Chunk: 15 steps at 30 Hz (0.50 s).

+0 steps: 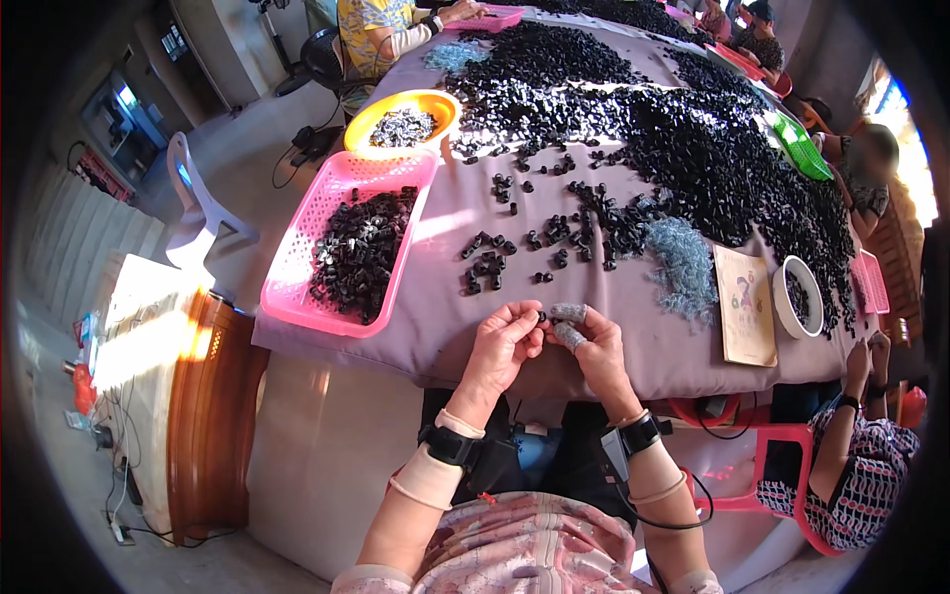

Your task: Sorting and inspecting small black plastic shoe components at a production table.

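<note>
My left hand [505,342] and my right hand [589,346] meet at the near edge of the table, pinching one small black plastic part [541,317] between their fingertips. The right thumb and forefinger wear grey cloth finger covers. Just beyond the hands lies a loose cluster of the same small black parts [485,265]. A pink basket [297,259] holding several black parts sits to the left. A tuft of pale blue wire pieces [683,262] lies to the right.
A mauve cloth [445,327] covers the table, with a big heap of black parts [693,139] across its far half. A yellow bowl [381,111], a white bowl [782,297], a tan booklet [744,307] and a green basket [802,147] stand around. Other people sit at the far and right sides.
</note>
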Available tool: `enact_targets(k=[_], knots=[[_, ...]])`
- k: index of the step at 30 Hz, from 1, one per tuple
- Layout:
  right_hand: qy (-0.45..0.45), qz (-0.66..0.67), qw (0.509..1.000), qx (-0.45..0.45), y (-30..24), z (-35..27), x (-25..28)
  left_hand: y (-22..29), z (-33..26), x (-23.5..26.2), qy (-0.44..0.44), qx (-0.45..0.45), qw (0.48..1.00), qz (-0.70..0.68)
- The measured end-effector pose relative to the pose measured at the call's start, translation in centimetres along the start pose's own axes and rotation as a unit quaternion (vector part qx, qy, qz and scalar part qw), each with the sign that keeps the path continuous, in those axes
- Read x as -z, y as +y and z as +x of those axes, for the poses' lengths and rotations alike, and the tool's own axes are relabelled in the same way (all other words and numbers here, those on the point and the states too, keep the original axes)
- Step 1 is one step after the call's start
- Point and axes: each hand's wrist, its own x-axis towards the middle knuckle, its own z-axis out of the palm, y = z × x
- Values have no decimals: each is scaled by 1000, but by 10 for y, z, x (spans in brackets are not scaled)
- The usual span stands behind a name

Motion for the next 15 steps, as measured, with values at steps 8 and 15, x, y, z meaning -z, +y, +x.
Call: enact_targets(k=[8, 15], knots=[[25, -67, 994, 85, -1, -7, -12, 0, -1, -1, 12, -4, 1000, 18], [43, -250, 947, 198, 1, -6, -14, -1, -1, -4, 28, -13, 999, 24]])
